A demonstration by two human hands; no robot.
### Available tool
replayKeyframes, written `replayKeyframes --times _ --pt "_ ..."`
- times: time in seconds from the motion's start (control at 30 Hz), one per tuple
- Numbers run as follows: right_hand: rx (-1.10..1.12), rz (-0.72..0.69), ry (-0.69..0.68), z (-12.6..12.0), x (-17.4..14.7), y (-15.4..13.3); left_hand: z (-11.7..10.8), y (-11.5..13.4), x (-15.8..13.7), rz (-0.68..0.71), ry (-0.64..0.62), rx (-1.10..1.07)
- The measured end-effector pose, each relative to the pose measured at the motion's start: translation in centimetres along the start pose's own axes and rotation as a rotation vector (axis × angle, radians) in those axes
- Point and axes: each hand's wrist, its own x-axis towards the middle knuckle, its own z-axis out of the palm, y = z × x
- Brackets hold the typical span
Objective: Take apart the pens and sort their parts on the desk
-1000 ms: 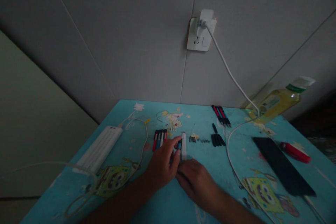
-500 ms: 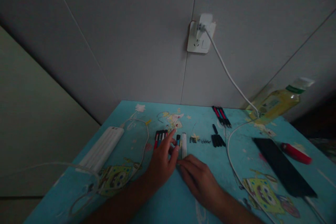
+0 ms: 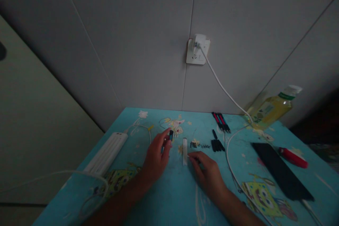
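Over the blue table I see my left hand and right hand. White sticks point away from me, just left of the right one's bent fingers, the nearer (I can't tell their grip). My left pinches a pen piece.

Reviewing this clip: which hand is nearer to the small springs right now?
Right. The right hand is just on the near side of the springs; the left hand is farther off to their left, across the white refills.
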Motion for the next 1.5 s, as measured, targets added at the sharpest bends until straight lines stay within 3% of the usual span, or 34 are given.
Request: replayKeyframes --times 0.2,0.37,0.47,0.67,0.9,1.13,1.5 --pt "0.000 -0.044 0.009 -0.1 0.3 0.4 -2.5 -2.4 1.8 -0.015 -0.042 0.184" --pt "-0.007 0.024 0.026 -0.6 0.2 0.8 -3.0 -6.4 1.2 -0.049 -0.126 0.292" --pt "-0.023 0.076 0.014 -1.4 1.0 0.9 -2.9 -7.5 0.6 -0.082 -0.158 0.342" --pt "-0.254 0.049 -0.135 -1.9 7.4 1.7 -2.4 -7.2 0.2 -0.149 -0.218 0.412" --pt "-0.370 0.026 -0.237 1.4 14.2 4.0 -2.2 -7.3 0.1 -0.143 -0.236 0.440" --pt "-0.429 0.016 -0.309 3.0 15.9 4.8 -2.4 -7.2 0.0 -0.162 -0.238 0.459" --pt "-0.435 -0.015 -0.349 3.2 16.0 4.3 -2.8 -6.7 -0.1 -0.163 -0.239 0.477"
